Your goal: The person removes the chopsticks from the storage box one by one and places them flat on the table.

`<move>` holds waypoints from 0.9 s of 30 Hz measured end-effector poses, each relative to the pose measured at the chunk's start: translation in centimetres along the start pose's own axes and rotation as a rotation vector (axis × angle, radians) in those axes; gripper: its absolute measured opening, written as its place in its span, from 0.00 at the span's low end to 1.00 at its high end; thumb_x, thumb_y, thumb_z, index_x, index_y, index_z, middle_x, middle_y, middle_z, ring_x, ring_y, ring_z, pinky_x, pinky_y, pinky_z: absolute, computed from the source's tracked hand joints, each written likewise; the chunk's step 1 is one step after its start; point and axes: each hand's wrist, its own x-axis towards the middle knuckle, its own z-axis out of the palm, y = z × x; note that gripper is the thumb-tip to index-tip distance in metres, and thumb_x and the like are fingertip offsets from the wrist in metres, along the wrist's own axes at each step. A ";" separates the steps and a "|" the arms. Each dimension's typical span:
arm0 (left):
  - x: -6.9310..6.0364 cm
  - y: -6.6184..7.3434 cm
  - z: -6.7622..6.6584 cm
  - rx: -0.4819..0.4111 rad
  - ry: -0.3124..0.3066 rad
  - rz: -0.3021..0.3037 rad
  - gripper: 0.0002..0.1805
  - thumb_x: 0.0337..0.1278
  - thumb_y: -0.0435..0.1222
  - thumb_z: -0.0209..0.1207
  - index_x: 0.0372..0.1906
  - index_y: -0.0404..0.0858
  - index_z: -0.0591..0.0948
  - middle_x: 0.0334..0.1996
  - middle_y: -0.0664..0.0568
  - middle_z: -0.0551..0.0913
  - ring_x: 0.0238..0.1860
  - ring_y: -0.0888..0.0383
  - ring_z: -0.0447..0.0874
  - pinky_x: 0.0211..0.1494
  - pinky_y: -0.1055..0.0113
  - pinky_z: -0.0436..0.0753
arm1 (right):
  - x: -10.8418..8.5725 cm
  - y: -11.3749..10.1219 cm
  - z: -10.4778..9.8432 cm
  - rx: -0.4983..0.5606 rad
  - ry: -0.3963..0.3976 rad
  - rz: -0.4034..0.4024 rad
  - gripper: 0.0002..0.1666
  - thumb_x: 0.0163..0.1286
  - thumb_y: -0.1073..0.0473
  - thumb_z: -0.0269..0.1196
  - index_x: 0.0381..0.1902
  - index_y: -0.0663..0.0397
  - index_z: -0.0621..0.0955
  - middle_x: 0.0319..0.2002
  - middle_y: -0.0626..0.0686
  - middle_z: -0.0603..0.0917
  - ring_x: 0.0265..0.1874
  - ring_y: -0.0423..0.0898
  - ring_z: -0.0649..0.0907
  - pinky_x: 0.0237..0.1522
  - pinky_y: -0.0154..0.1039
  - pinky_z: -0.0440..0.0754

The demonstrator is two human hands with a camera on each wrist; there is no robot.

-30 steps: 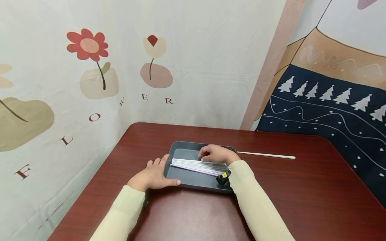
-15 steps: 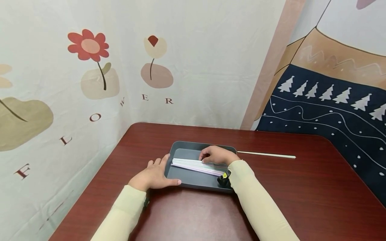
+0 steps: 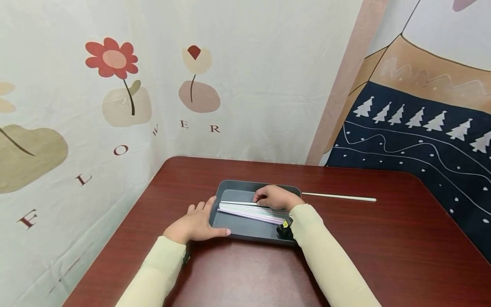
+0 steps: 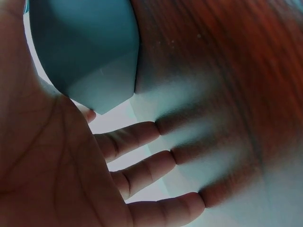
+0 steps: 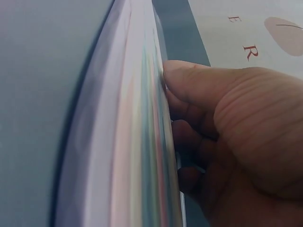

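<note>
Along the bottom edge, my pale yellow sleeves (image 3: 153, 273) are reaching in over a red-brown table (image 3: 253, 277). Left of centre, my left hand (image 3: 195, 222) is touching the left end of a dark grey tray (image 3: 241, 228), fingers spreading wide, thumb pointing right across the near rim. At centre, a bundle of thin pale strips (image 3: 245, 212) is lying lengthwise in the tray. On the bundle's far side, my right hand (image 3: 277, 197) is pinching a single white strip (image 3: 238, 203) between thumb and curled fingers. Right of the tray, a loose strip (image 3: 341, 196) is lying on the table. Across the top, flower-printed cloth (image 3: 261, 123) is hanging.
</note>
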 end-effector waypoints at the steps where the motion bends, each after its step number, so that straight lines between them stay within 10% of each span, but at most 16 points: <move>1: 0.0 0.0 0.0 -0.001 0.000 0.000 0.71 0.35 0.75 0.64 0.79 0.37 0.50 0.65 0.36 0.66 0.56 0.39 0.63 0.55 0.45 0.72 | 0.0 0.0 0.0 -0.003 -0.001 -0.001 0.10 0.75 0.62 0.59 0.37 0.41 0.85 0.34 0.42 0.82 0.31 0.41 0.77 0.38 0.39 0.75; 27: -0.1 0.1 0.0 -0.003 0.002 0.002 0.71 0.35 0.74 0.65 0.79 0.36 0.50 0.64 0.36 0.67 0.55 0.40 0.63 0.54 0.46 0.72 | -0.2 -0.4 0.2 -0.047 0.011 -0.007 0.12 0.75 0.62 0.59 0.33 0.41 0.83 0.30 0.43 0.80 0.27 0.40 0.74 0.35 0.38 0.74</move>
